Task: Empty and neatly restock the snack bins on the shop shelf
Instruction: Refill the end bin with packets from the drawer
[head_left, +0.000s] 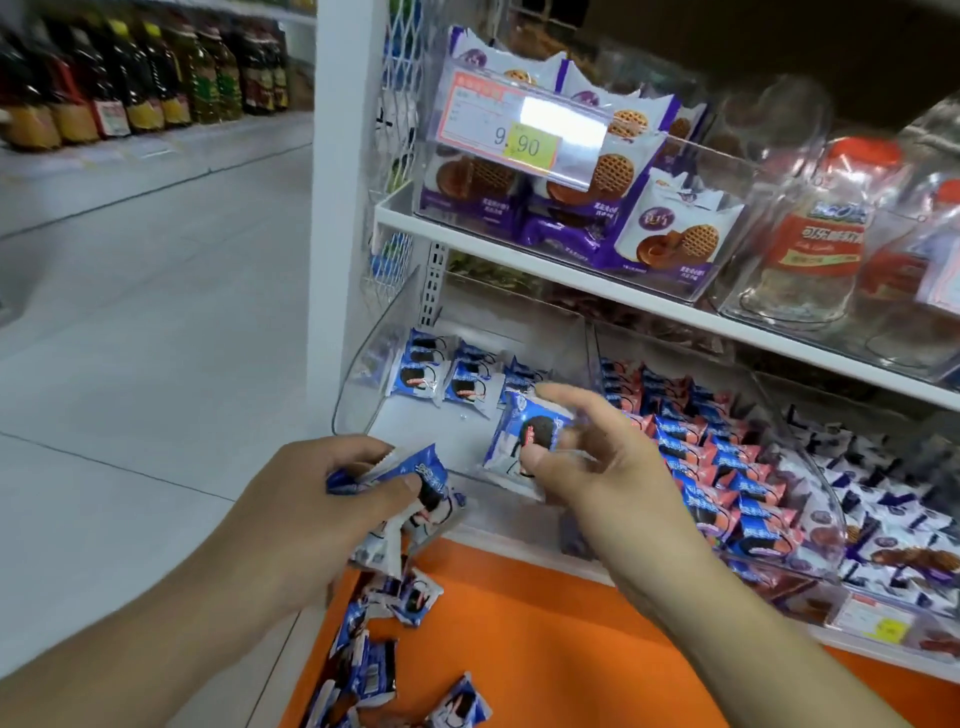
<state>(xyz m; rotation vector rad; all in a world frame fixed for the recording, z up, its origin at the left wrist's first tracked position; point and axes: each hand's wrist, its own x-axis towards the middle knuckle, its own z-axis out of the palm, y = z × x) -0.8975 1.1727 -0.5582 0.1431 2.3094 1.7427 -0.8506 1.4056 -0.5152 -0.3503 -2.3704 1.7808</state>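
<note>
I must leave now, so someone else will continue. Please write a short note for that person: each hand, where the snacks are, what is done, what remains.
Left hand grips a bunch of blue cookie packs.
Right hand pinches one blue pack over the clear bin.
Done: a row of packs stands at the back of that bin.
Left: fill the bin's front; loose packs lie on the orange ledge below.
The pink-pack bin beside it looks full.
</note>
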